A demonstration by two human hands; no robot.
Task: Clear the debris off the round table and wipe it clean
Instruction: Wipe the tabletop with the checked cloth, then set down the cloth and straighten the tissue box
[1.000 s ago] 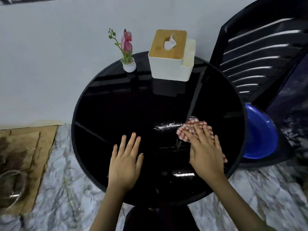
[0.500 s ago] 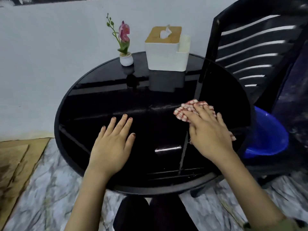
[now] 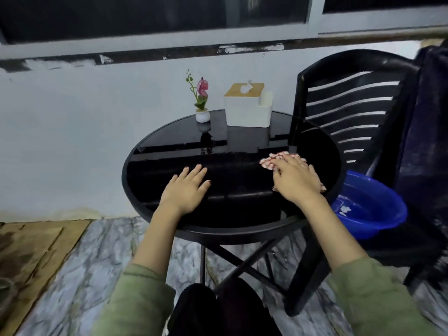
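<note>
I am pressing my right hand (image 3: 297,181), fingers straight, on the red-and-white checked cloth (image 3: 271,161) at the right of the round glossy black table (image 3: 169,151) for wiping; my flat, open left hand (image 3: 185,187) is steadying the top.

Tally by the table
On the round table (image 3: 232,187): one checked cloth (image 3: 268,162), one tissue box (image 3: 244,111), one potted flower (image 3: 202,114), a left hand (image 3: 186,189) and a right hand (image 3: 296,181); beside it, one black chair (image 3: 312,69), one blue basin (image 3: 378,215).
</note>
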